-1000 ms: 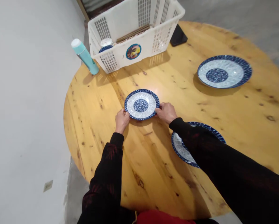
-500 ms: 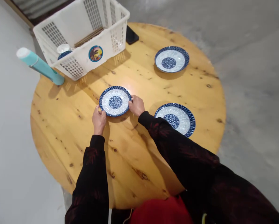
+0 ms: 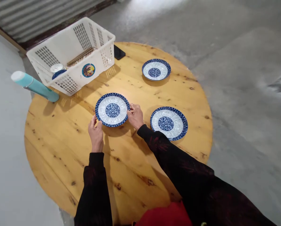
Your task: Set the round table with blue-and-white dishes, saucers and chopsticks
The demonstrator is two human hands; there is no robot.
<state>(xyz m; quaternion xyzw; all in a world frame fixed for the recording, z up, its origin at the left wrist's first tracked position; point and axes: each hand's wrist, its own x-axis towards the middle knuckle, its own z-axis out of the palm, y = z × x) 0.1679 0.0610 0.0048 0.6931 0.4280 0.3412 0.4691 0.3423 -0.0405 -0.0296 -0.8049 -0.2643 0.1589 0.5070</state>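
Note:
A round blue-and-white plate [image 3: 112, 110] with a dark blue patterned rim is held between my two hands, a little above the table, its face toward me and its shadow below. My right hand [image 3: 135, 116] is closed on its right edge, thumb on the front. At the lower left edge, my left hand [image 3: 95, 133] has its fingers and thumb at the rim; the exact contact is partly hidden. A second plate [image 3: 178, 122] of the same pattern lies to the right, beside my right sleeve. Farther back sits a third plate [image 3: 162, 66].
On the round wooden table [image 3: 67, 153], a white plastic basket [image 3: 74, 80] stands at the back left with dishes and brown flat pieces inside. A turquoise bottle [image 3: 40, 89] stands left of it, and a black phone [image 3: 119, 52] lies at its right.
The plate in my hands looks larger and more tilted toward me, with more shadow beneath it. My head view has shifted, so the table and basket sit lower and farther left.

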